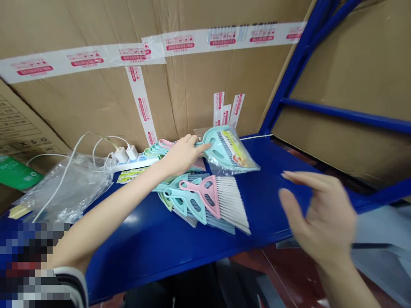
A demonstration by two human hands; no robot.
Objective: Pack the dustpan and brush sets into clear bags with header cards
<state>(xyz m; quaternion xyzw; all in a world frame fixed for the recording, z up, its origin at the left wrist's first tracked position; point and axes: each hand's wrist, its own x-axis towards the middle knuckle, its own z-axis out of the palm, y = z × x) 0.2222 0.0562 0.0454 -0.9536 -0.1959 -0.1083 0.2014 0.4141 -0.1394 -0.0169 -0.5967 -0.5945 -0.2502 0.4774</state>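
My left hand [181, 154] reaches across the shelf, its fingers closed around the mint handle of a hand brush in a clear plastic bag [229, 149]. That bag carries a yellow printed label. Below it lies a loose pile of plastic-handled hand brushes [205, 201] in mint, pale green and pink, with a pink-handled one [201, 192] on top. More mint handles [157, 149] show behind my left wrist. My right hand [317, 216] hangs blurred above the blue shelf to the right of the pile, fingers apart, holding nothing.
The blue metal shelf [257, 214] stands against taped cardboard boxes [199, 81]. A white power strip [135, 164] with plugged-in chargers [126, 153] and white cables sits at the back left, beside a crumpled clear plastic bag [69, 188]. A blue upright frame [289, 72] rises at the right.
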